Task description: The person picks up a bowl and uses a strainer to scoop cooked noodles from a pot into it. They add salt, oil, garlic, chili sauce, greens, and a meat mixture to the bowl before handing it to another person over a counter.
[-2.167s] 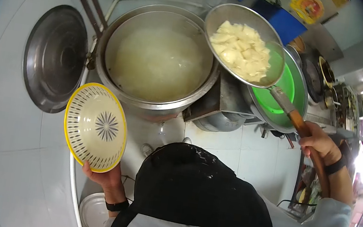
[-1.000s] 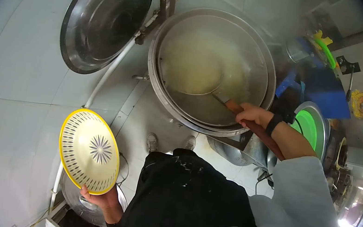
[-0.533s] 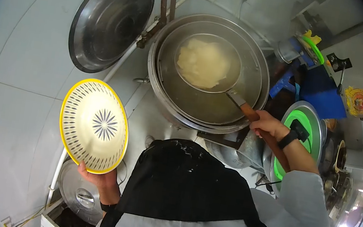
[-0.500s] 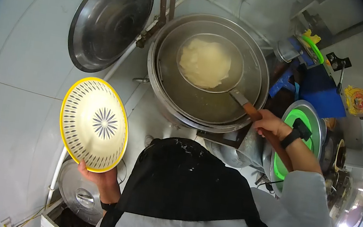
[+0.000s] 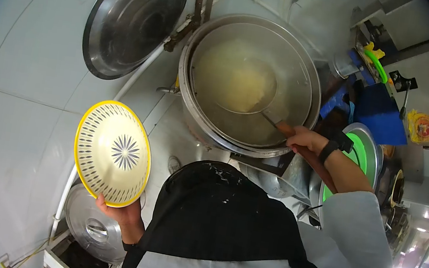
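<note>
Right hand (image 5: 305,140) clenched on the wooden handle (image 5: 285,128) of a strainer ladle (image 5: 244,86) sunk in the big pot (image 5: 184,74), a stiff tool likely heavy once loaded and best held there, while the left hand (image 5: 117,210) grasps a light yellow-rimmed bowl (image 5: 112,152) by its lower edge.

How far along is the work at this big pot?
Done: the lid is swung open off the pot. In hand: the right hand holds the ladle sunk in the cloudy water. Left: the yellow bowl in the left hand is empty, so nothing looks served yet.
</note>
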Available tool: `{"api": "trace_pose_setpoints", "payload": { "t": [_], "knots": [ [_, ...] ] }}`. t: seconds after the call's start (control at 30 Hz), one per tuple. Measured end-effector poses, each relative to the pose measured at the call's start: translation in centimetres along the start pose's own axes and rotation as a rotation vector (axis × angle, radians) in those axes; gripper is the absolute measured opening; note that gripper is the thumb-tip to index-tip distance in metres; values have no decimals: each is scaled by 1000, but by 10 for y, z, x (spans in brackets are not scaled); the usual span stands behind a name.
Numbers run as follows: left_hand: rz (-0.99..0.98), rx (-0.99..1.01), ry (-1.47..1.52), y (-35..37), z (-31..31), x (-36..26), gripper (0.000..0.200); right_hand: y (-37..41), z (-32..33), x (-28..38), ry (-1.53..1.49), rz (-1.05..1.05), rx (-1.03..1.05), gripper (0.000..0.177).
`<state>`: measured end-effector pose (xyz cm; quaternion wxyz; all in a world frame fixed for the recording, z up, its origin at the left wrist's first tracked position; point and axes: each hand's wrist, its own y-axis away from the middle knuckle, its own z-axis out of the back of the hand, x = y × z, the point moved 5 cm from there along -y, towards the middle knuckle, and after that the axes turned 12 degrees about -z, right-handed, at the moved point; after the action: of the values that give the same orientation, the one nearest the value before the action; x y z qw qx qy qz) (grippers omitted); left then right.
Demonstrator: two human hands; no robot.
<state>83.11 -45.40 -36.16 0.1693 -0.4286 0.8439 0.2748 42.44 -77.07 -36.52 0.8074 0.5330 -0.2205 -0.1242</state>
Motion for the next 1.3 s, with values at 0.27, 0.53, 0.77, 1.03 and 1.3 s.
{"api": "trace_pose_setpoints", "payload": {
  "t": [0.27,0.53,0.77,1.03,1.3],
  "knots": [
    [16,100,-40,-7,-27,-1,63,70,-42,-11,-326,90,24,20],
    [208,226,-47,-12,-50,20,63,139,-94,-58,-352,75,-155,29],
    [297,289,-126,5,-89,26,65,160,-127,-76,-371,134,-323,36],
    [366,390,-92,17,-116,13,62,162,-130,-77,-393,127,-323,34],
    [318,339,-124,20,-109,13,62,155,-130,-74,-397,142,-326,33]
  ]
}}
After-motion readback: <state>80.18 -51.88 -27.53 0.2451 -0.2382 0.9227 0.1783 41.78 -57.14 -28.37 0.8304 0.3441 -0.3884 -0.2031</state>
